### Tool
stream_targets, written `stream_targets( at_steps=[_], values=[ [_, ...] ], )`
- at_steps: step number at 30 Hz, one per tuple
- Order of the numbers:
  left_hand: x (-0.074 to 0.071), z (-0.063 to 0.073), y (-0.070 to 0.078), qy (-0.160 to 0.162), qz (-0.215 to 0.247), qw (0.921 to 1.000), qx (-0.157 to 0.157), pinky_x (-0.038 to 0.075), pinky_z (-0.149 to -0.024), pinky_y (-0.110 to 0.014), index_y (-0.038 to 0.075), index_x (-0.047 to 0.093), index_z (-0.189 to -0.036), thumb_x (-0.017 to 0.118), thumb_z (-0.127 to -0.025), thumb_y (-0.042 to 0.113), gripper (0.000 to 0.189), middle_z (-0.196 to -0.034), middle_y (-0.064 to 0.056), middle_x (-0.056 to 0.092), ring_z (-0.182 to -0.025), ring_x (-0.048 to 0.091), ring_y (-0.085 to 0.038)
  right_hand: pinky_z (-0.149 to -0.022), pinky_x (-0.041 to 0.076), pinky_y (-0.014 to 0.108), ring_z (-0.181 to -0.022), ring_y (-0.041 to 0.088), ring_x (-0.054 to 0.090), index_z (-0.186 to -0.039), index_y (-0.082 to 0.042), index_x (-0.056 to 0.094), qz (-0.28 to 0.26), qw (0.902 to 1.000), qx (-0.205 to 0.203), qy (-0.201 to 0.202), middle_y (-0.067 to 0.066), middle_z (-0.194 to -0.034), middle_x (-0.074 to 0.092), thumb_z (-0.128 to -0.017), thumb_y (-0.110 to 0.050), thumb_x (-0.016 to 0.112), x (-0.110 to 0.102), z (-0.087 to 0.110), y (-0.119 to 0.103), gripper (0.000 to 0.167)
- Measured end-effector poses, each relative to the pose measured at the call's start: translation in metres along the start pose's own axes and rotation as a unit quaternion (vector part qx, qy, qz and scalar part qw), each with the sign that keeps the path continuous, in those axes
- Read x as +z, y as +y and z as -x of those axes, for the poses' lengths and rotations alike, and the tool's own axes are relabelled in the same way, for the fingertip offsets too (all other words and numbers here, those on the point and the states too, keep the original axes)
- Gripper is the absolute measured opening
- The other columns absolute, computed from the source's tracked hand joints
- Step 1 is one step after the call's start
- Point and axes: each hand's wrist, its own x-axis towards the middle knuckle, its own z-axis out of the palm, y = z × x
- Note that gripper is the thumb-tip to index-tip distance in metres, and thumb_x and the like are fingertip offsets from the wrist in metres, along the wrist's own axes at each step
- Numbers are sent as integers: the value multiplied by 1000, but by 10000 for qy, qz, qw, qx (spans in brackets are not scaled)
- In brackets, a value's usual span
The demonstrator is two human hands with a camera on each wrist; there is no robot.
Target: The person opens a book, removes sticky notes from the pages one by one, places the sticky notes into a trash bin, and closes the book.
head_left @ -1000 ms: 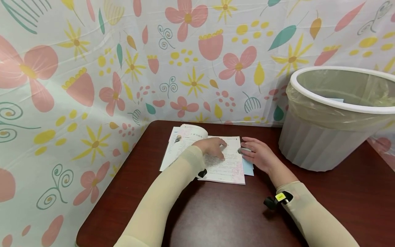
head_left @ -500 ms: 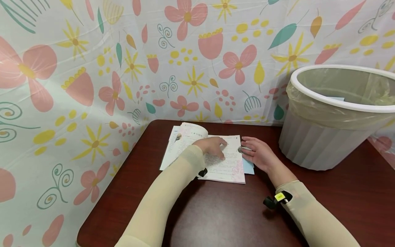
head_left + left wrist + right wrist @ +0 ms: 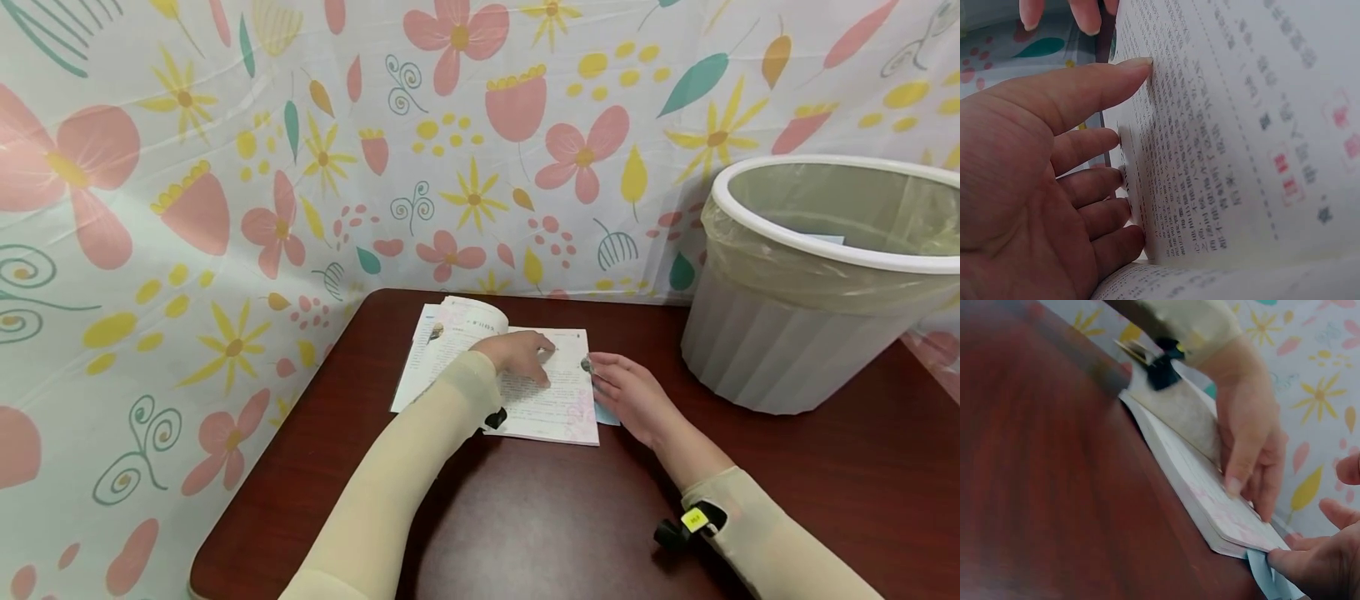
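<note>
A book with printed text lies open on the dark table, its left page curling up. My left hand rests on the right page with fingers spread; in the left wrist view its thumb and fingertips touch the paper. At the book's right edge is my right hand, fingers loosely extended. The right wrist view shows that thumb against the page corner, above a light blue sheet or cover. Whether its other fingers touch the pages cannot be seen.
A grey bin with a white rim and a plastic liner stands right of the book, some light blue paper inside. White printed paper sticks out left of the book. A floral curtain hangs behind the table.
My right hand has shifted slightly down and toward me along the book's right edge, its fingers drawn closer together. The left hand and the book have hardly moved.
</note>
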Motion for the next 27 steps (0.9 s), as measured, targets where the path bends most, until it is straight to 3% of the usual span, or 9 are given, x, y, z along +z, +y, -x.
stream_targets(
  at_steps=[7, 14, 20, 24, 27],
  values=[
    [-1, 3, 2, -50, 89, 9999, -37, 33, -125, -42, 26, 52, -152, 83, -85, 36, 74, -163, 1, 44, -152, 39, -21, -128, 22, 48, -158, 32, 21, -163, -3, 20, -276, 9995, 125, 81, 18, -171, 18, -111, -22, 40, 5, 18, 2, 59],
    [0, 3, 1, -30, 150, 9998, -108, 34, -124, -42, 27, 53, -151, 83, -85, 36, 73, -163, 1, 44, -152, 39, -21, -107, 50, 27, -150, 27, 39, -161, -3, 25, -364, 9990, 129, 235, 20, -168, 25, -111, -25, 42, 3, 24, 3, 57],
    [1, 3, 2, -69, 220, 9997, -94, 33, -124, -41, 27, 52, -152, 82, -86, 35, 73, -164, 1, 43, -153, 38, -20, -100, 56, 28, -133, 16, 58, -158, -3, 31, -537, 9982, 84, 250, 17, -161, 40, -110, -24, 43, -1, 25, 2, 54],
    [-1, 4, 3, -99, 289, 9995, -102, 34, -124, -41, 27, 53, -151, 82, -86, 34, 72, -163, 2, 43, -152, 38, -19, -98, 57, 29, -124, 14, 65, -158, -2, 33, -701, 9973, 73, 191, 7, -147, 56, -110, -26, 45, -2, 24, 1, 54],
    [-2, 4, 5, -91, 259, 9996, -49, 34, -124, -40, 27, 53, -151, 81, -87, 34, 70, -163, 3, 44, -152, 39, -19, -98, 58, 30, -120, 13, 68, -159, -1, 31, -807, 9967, 69, 110, 7, -147, 58, -111, -27, 44, -2, 24, 1, 56]
  ],
)
